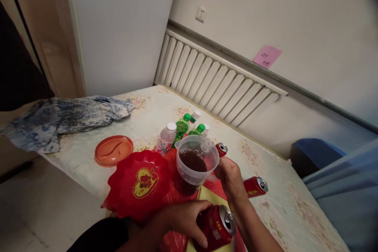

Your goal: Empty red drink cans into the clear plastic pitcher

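Near the front of the table, my left hand (pixel 189 218) is wrapped round an opened red drink can (pixel 214 228), which leans with its silver top toward the right. My right hand (pixel 232 177) is closed at the right side of a clear plastic pitcher (pixel 189 177); its fingers cover the handle. Brown, slightly foamy liquid stands in the pitcher. Just behind my right hand is another opened red can (pixel 221 149). A third red can (pixel 255 186) stands to the right of my forearm, its top open too.
Left of the pitcher lies a red scalloped tray (pixel 124 181) with a gold heart, beside an orange divided dish (pixel 113 150). Several bottles (pixel 167 139) with white or green caps stand behind. A blue patterned cloth (pixel 88 114) lies far left. A radiator (pixel 218 78) lines the wall.
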The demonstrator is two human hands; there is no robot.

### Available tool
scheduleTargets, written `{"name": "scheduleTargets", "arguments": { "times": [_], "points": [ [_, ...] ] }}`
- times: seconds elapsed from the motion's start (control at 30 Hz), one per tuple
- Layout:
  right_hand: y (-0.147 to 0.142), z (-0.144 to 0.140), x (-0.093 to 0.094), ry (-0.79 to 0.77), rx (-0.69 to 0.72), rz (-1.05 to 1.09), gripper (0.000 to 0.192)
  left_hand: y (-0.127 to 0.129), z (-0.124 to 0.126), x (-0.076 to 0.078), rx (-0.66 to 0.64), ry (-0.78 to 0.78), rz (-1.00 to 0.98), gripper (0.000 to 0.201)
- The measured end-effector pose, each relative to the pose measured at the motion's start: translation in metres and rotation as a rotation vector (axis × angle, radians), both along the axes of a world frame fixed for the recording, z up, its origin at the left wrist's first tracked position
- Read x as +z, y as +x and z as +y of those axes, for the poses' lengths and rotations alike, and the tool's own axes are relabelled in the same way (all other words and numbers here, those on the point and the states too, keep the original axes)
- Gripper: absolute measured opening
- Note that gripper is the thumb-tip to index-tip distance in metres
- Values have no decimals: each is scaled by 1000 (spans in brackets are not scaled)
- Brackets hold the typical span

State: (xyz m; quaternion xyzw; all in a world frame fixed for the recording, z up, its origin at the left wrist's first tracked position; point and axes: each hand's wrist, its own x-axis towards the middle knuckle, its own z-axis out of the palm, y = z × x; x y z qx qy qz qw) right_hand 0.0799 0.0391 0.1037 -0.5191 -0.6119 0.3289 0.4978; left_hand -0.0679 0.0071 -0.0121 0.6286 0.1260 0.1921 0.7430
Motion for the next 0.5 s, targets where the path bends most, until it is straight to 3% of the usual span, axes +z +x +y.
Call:
{"name": "scheduleTargets", "arguments": {
  "times": [0.2, 0.5],
  "points": [
    [5, -7, 38, -9, -21, 187, 43, 0, 0, 3, -16, 44, 0, 85],
    [38, -49, 124, 77, -233, 25, 43, 2, 3, 7, -24, -50, -14, 82]
  ]
}}
